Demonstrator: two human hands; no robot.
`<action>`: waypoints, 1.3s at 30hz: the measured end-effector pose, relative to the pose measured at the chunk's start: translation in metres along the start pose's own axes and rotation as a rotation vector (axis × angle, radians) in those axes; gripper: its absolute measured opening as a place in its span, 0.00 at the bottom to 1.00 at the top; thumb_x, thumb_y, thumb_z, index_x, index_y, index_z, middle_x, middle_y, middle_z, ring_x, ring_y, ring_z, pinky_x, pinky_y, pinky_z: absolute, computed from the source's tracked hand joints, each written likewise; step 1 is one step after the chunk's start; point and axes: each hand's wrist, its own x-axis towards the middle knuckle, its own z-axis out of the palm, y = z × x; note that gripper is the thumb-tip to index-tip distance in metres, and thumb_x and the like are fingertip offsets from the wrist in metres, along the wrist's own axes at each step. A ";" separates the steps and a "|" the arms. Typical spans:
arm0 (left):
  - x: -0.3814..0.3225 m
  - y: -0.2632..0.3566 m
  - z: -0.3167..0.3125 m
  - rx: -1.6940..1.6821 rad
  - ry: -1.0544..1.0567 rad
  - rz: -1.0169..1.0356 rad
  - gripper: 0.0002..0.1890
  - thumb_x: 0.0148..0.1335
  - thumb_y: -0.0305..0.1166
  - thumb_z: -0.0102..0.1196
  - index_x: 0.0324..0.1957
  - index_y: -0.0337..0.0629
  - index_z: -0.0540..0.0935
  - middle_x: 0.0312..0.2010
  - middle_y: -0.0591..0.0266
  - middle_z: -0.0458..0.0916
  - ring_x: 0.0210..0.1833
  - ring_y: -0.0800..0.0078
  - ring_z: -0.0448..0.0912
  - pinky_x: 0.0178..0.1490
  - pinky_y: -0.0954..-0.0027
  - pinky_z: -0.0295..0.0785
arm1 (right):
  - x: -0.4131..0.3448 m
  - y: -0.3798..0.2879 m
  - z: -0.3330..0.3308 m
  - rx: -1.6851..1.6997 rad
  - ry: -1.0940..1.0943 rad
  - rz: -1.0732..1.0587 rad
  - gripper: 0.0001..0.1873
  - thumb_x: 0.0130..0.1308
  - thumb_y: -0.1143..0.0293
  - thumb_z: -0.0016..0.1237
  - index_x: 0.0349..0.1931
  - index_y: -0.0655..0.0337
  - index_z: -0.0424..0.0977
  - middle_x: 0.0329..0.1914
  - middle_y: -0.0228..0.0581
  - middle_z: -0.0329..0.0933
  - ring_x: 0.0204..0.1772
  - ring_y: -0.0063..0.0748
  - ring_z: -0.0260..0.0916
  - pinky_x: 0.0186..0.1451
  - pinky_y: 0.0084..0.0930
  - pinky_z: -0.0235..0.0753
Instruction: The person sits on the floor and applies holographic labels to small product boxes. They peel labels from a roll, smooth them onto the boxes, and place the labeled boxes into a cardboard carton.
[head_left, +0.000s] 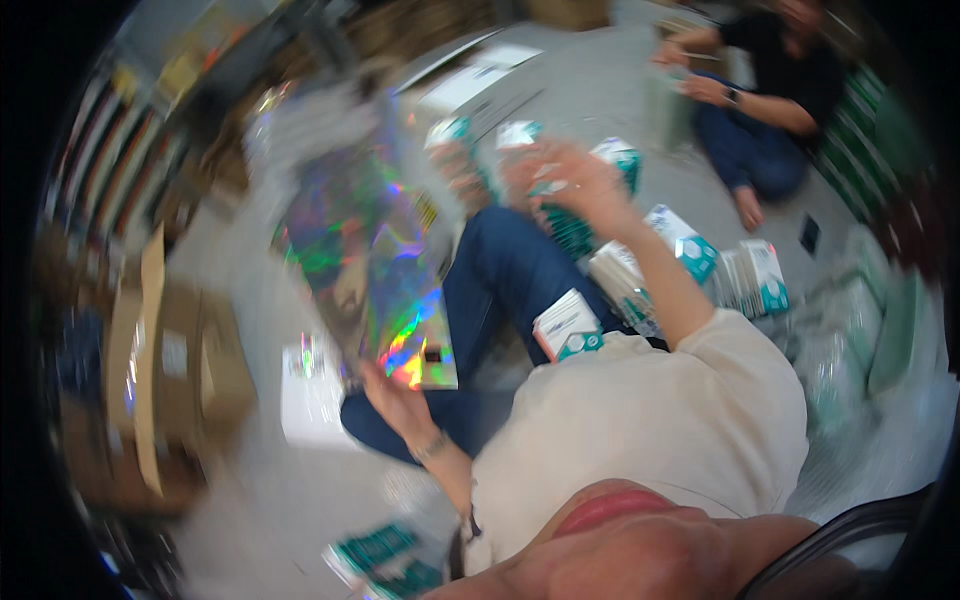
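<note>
A shiny holographic foil sheet or bag (375, 262) stretches up and away from my left hand (394, 401), whose fingers hold its near edge. My right hand (574, 180) is raised over rows of small white and teal cartons (574, 229); it is motion-blurred, and I cannot tell whether anything is in it. A small stack of white and teal cartons (568, 325) rests in my lap. More such cartons (682, 240) stand beside my right forearm, and others (754, 277) lie further right.
Brown cardboard boxes (176, 360) stand at the left. A white box (480, 79) is ahead. A co-worker (772, 97) sits on the floor at the upper right. Clear plastic-wrapped bundles (832, 345) lie on the right. Teal packs (386, 559) and a white box (319, 397) are on the floor.
</note>
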 end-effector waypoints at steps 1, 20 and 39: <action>0.002 0.007 0.011 0.092 0.020 0.054 0.22 0.76 0.38 0.47 0.64 0.34 0.70 0.55 0.55 0.77 0.56 0.67 0.78 0.59 0.61 0.76 | 0.003 -0.009 -0.011 0.160 0.173 -0.058 0.28 0.75 0.54 0.42 0.69 0.59 0.61 0.66 0.47 0.70 0.67 0.40 0.68 0.69 0.41 0.67; 0.064 0.040 -0.003 0.589 -0.279 0.313 0.15 0.64 0.28 0.64 0.52 0.40 0.79 0.39 0.66 0.80 0.38 0.82 0.76 0.39 0.75 0.75 | 0.078 -0.010 0.074 -1.283 -0.344 -0.563 0.30 0.53 0.60 0.67 0.59 0.50 0.76 0.59 0.35 0.78 0.62 0.45 0.72 0.70 0.43 0.64; 0.074 0.043 -0.033 0.821 -0.085 0.241 0.39 0.59 0.33 0.70 0.68 0.42 0.61 0.55 0.46 0.76 0.57 0.64 0.77 0.59 0.65 0.73 | 0.107 0.041 0.019 -1.039 -0.447 -0.046 0.24 0.57 0.59 0.67 0.52 0.56 0.79 0.49 0.36 0.83 0.53 0.35 0.79 0.60 0.33 0.74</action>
